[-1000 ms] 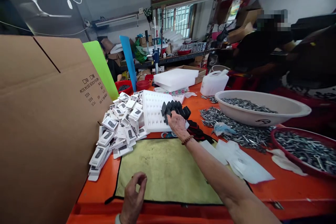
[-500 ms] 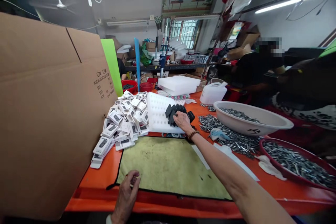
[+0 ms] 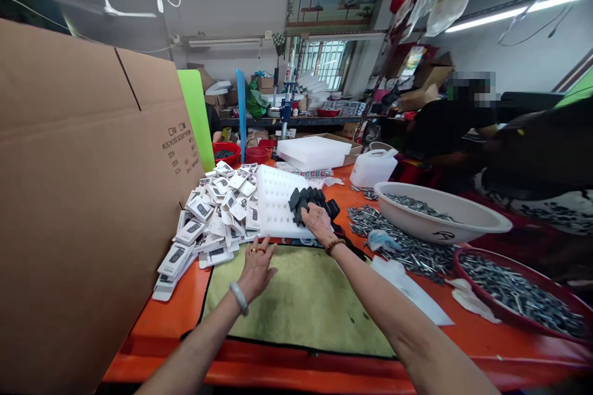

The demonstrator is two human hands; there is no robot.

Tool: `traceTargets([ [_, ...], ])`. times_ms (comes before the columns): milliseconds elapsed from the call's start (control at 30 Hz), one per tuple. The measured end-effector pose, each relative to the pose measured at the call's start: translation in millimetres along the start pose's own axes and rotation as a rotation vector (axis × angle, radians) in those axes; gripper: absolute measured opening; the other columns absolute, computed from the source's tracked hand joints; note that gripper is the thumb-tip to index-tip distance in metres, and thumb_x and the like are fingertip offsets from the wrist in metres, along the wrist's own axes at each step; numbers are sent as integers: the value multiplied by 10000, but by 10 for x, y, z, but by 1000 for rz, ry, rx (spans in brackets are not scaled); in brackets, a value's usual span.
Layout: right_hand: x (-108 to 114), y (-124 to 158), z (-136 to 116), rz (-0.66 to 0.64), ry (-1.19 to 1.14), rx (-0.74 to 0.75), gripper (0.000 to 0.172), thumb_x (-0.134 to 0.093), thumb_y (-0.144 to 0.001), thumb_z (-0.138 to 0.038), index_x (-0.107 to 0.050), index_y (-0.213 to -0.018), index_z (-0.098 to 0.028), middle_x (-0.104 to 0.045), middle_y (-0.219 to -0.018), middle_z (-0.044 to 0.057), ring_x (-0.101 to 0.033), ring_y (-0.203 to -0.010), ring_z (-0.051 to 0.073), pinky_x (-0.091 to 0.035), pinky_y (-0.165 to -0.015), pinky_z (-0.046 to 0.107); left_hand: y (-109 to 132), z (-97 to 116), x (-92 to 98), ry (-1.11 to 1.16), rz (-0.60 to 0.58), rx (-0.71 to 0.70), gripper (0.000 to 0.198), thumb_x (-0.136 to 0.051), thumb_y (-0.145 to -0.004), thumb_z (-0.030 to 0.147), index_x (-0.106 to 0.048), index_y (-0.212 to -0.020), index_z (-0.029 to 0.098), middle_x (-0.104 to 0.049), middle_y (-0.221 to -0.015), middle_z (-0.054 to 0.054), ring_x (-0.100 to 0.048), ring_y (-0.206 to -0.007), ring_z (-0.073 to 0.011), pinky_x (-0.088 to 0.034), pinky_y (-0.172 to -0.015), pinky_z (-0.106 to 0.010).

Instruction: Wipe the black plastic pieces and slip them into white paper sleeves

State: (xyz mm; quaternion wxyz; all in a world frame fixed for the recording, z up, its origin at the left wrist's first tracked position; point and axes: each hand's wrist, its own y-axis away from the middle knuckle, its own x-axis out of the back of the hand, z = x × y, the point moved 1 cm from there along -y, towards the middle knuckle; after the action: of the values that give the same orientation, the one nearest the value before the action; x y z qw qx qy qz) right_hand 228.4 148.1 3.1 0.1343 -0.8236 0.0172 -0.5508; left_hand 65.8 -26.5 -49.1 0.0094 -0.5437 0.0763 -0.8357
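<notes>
My left hand (image 3: 257, 266) is open over the yellow-green cloth (image 3: 296, 302), its fingers spread toward the pile of small white boxes (image 3: 217, 213) and the white foam tray (image 3: 273, 197). My right hand (image 3: 319, 223) reaches to the tray's right side. Its fingers are curled on a black, flat, rounded piece (image 3: 296, 199) among several like it; the fingertips are partly hidden. The black pieces (image 3: 317, 195) lean in a cluster on the tray, which has rows of small slots. Each white box carries a picture of a dark oblong item.
A tall cardboard box (image 3: 92, 197) walls off the left. To the right are loose metal parts (image 3: 403, 247), a white basin (image 3: 445, 228), a red basin (image 3: 523, 287) and a white jug (image 3: 373, 166). Foam blocks (image 3: 315, 151) lie behind the tray. A person (image 3: 449, 129) sits at the right.
My left hand has moved forward from the table's front edge to over the cloth, near the boxes and tray, and its fingers have spread. My right hand stays at the black pieces.
</notes>
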Motion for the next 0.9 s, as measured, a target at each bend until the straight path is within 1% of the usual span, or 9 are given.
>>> traceTargets([
  [133,-21,-19,45,15,3,11,229,-454,-907,-267,-635,-878,-130,-690,-839,140,-647,-819,219,-398,-676,272,-640,-32,-191,-152,-124,-54,739,-672,-777,234,-359,-1446,210,-228,-1577,-105,-66,-1448,-410,-103,-1127,-647],
  [300,42,49,-16,21,-4,43,219,-447,-920,-271,-614,-861,-141,-676,-774,118,-636,-752,199,-378,-653,259,-959,-44,-394,-187,-165,-30,779,-651,-789,232,-291,-1480,230,-183,-1588,-115,-29,-1444,-428,-126,-1106,-668],
  [500,702,191,-52,202,-158,128,233,-447,-894,-324,-558,-757,-173,-611,-650,49,-551,-614,156,-347,-590,253,-1033,-34,-349,-121,-194,24,695,-647,-794,203,-386,-1438,230,-229,-1576,-110,-63,-1440,-436,-113,-1116,-650],
  [567,878,306,88,85,-335,135,240,-479,-856,-341,-503,-667,-194,-552,-565,2,-503,-551,128,-339,-544,235,-977,10,-239,8,-112,50,518,-601,-832,208,-512,-1342,222,-312,-1543,-116,-132,-1442,-399,-113,-1126,-628],
  [633,917,504,268,-194,-564,84,258,-497,-827,-381,-469,-641,-205,-492,-490,-37,-458,-472,104,-333,-482,215,-837,83,-122,271,32,110,349,-509,-898,275,-604,-1223,192,-440,-1458,-141,-283,-1404,-341,-187,-1134,-566],
  [700,825,785,417,-489,-775,7,269,-518,-805,-441,-487,-680,-205,-465,-461,-63,-422,-413,86,-323,-427,196,-611,168,-49,670,92,180,412,-418,-936,430,-623,-1162,154,-572,-1302,-160,-491,-1250,-286,-337,-1084,-474],
  [733,742,942,465,-598,-857,-22,283,-530,-797,-468,-502,-707,-202,-462,-460,-70,-405,-396,77,-317,-407,187,-473,210,-43,877,37,240,493,-402,-922,522,-628,-1132,139,-621,-1208,-159,-573,-1130,-270,-415,-1018,-446],
  [800,540,1244,504,-720,-971,-37,319,-552,-788,-507,-518,-737,-194,-461,-469,-78,-381,-387,61,-310,-391,171,-177,306,-86,1237,-252,317,620,-433,-858,649,-615,-1127,121,-661,-1084,-156,-650,-928,-242,-512,-861,-404],
  [900,257,1513,500,-808,-1004,-15,350,-529,-814,-532,-512,-725,-194,-479,-480,-73,-385,-383,57,-328,-392,167,224,437,-220,1521,-711,358,569,-680,-744,563,-600,-1095,122,-678,-1047,-154,-690,-789,-231,-546,-694,-339],
])
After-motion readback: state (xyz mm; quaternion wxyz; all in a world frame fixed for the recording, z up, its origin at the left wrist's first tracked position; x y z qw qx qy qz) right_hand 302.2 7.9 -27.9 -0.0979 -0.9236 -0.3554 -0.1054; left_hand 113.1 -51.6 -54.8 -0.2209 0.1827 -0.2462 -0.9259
